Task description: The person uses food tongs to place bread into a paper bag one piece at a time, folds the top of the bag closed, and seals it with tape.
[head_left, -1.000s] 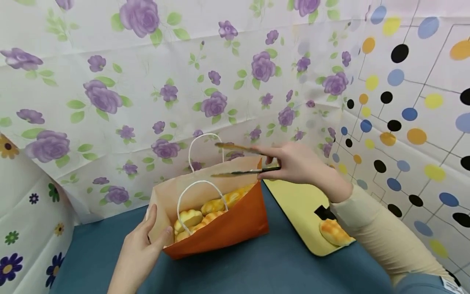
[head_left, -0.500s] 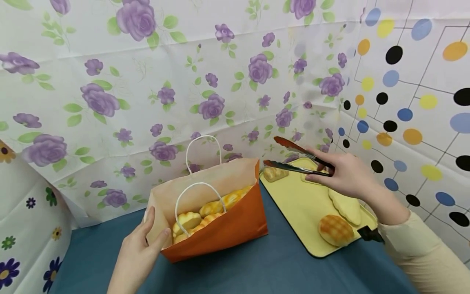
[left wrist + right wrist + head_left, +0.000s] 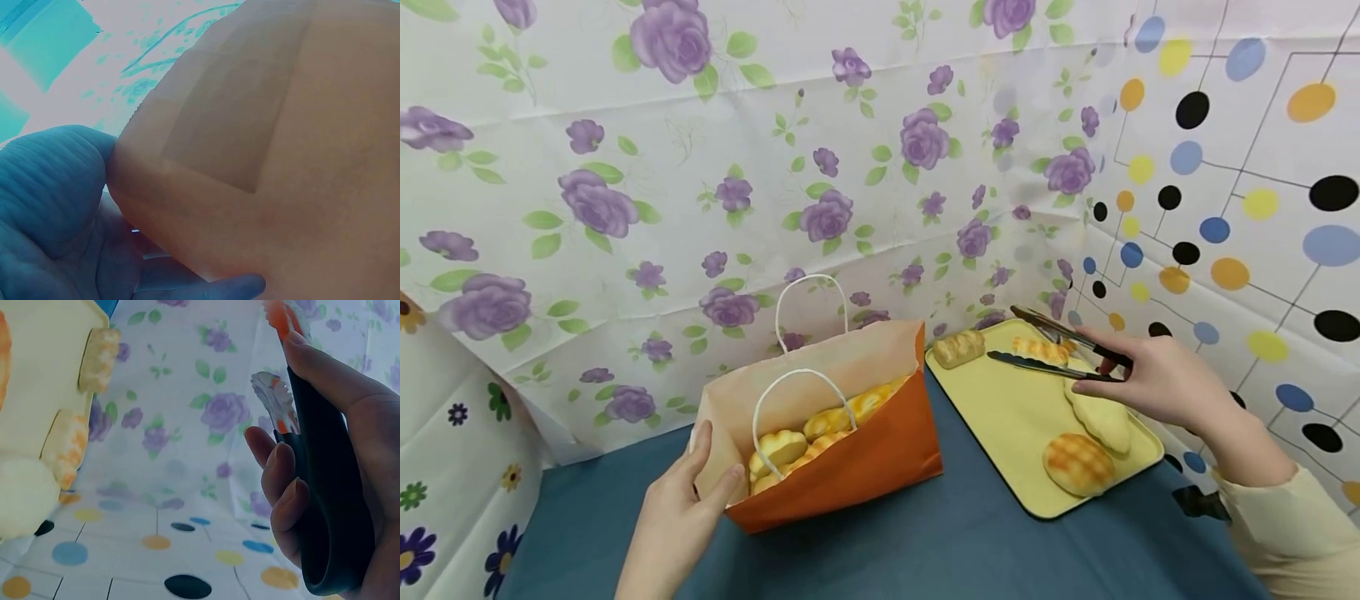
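In the head view, an orange paper bag point(image 3: 880, 458) with white cord handles stands unfolded at the top. Several yellow bread rolls point(image 3: 778, 450) lie inside it. My left hand point(image 3: 673, 508) holds the bag's left side at the rim, thumb at the front; in the left wrist view, the bag's paper wall point(image 3: 312, 156) fills much of the picture. My right hand point(image 3: 1172, 383) grips black-handled tongs point(image 3: 328, 487), their arms spread with nothing between the tips. Those tips hover over the far part of the yellow tray point(image 3: 977, 408), close to a ridged bread point(image 3: 1036, 348).
Also on the tray are a small loaf point(image 3: 958, 348) at the far left corner, a pale long bread point(image 3: 1101, 421) and a round scored bun point(image 3: 1078, 464) nearer me. A blue cloth point(image 3: 880, 550) covers the table. Flowered and dotted sheets hang behind and right.
My right hand has moved the tongs from above the bag to the right, over the tray, and lower. The left hand keeps its hold on the bag.
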`<move>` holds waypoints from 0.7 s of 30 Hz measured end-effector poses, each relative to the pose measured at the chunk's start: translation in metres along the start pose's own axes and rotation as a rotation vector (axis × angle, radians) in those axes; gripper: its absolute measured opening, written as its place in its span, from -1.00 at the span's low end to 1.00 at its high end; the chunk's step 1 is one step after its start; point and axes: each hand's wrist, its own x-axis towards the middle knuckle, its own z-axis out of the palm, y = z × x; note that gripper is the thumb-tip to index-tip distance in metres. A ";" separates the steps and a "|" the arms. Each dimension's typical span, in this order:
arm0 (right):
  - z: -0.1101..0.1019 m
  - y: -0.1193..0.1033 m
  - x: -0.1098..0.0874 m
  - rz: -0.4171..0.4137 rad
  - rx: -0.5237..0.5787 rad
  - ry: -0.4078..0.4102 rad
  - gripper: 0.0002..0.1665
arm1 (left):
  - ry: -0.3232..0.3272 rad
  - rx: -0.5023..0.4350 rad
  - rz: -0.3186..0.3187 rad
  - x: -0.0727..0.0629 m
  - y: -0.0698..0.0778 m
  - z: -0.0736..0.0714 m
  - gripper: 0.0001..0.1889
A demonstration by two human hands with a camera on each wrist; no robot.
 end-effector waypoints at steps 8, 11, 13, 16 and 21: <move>-0.001 0.015 -0.014 0.061 -0.005 -0.041 0.09 | -0.022 -0.005 -0.019 0.001 -0.001 0.001 -0.10; -0.002 0.021 -0.020 0.092 0.001 -0.068 0.11 | -0.008 -0.007 -0.006 0.001 0.000 0.001 -0.10; -0.001 0.024 -0.024 0.119 0.000 -0.094 0.15 | -0.003 -0.009 -0.005 0.001 0.000 0.001 -0.10; 0.000 0.028 -0.031 0.158 0.010 -0.146 0.18 | -0.005 -0.010 -0.015 0.000 0.001 0.000 -0.10; 0.007 0.039 -0.044 0.192 0.030 -0.222 0.18 | -0.008 -0.002 -0.020 0.000 0.002 -0.001 -0.10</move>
